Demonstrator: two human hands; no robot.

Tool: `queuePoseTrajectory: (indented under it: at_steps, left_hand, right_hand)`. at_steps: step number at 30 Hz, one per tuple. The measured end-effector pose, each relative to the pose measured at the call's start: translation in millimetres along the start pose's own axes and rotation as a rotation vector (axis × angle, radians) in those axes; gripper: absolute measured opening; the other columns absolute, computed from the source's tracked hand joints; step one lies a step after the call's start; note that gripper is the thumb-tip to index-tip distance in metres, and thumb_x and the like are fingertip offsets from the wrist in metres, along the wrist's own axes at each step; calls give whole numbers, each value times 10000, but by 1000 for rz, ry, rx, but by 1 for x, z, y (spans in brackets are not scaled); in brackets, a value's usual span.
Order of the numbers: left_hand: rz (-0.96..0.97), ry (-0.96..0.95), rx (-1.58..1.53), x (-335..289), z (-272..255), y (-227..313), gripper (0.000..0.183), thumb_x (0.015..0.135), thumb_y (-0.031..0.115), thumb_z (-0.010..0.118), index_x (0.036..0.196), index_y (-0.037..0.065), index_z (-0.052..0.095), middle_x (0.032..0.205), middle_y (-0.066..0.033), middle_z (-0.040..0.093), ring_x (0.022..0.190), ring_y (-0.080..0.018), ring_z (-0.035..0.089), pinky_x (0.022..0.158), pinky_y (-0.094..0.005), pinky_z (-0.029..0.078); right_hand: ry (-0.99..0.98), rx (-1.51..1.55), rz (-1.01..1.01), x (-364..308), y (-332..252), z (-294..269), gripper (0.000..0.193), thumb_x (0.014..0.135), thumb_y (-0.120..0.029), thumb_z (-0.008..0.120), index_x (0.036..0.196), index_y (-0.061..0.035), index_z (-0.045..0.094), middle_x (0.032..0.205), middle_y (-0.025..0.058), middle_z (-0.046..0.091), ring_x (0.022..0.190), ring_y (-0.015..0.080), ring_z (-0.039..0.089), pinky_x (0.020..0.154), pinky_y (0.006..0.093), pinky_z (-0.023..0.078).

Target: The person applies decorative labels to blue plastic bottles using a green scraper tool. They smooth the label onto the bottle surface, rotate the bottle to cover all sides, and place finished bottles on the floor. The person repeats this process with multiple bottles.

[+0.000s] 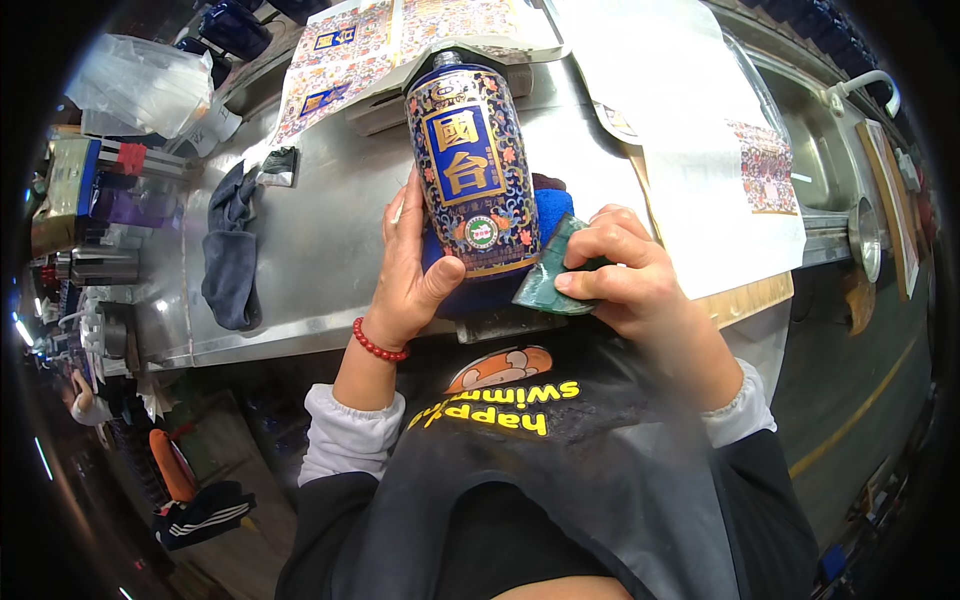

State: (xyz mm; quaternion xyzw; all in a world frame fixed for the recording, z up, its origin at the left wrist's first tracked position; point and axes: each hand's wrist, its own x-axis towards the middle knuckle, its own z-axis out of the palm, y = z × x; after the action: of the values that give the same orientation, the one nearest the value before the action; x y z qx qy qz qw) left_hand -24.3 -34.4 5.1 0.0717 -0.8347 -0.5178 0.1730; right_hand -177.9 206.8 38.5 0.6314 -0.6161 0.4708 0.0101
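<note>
A blue bottle with a colourful floral pattern and gold characters lies tilted on the metal bench, its neck pointing away from me. Along its left side, my left hand holds it, the thumb near the lower edge and some fingertips hidden behind the glass. Between the fingers and thumb of my right hand is a dark green flat scraper, its edge close to the bottle's lower right corner. A bright blue cloth shows under and beside the bottle.
Patterned printed sheets lie beyond the bottle. White backing paper covers the right side, near a sink. A dark grey cloth rests on the left of the metal bench. Clear plastic sits farther left.
</note>
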Motion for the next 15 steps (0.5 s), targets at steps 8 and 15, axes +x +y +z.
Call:
queuePoseTrajectory:
  at_steps: [8,15]
  left_hand:
    - [55,-4,128,-1,-3,0,1134,895,773,496,1566,-84,177,1510,-263,370,1421,-359,316,1204,-458,191]
    - [146,16,393,0,-3,2,1271,653,617,814,1560,-57,233,1475,-257,446,1402,-443,345,1152,-685,25]
  right_hand:
    - [366,858,705,24,-19,24,207,950,-120,704,1101,7,644,957,34,688,864,83,613,773,248,512]
    - [457,486,793,15,2,29,177,941,-106,687,1088,-10,664,876,26,682,765,88,606,681,259,515]
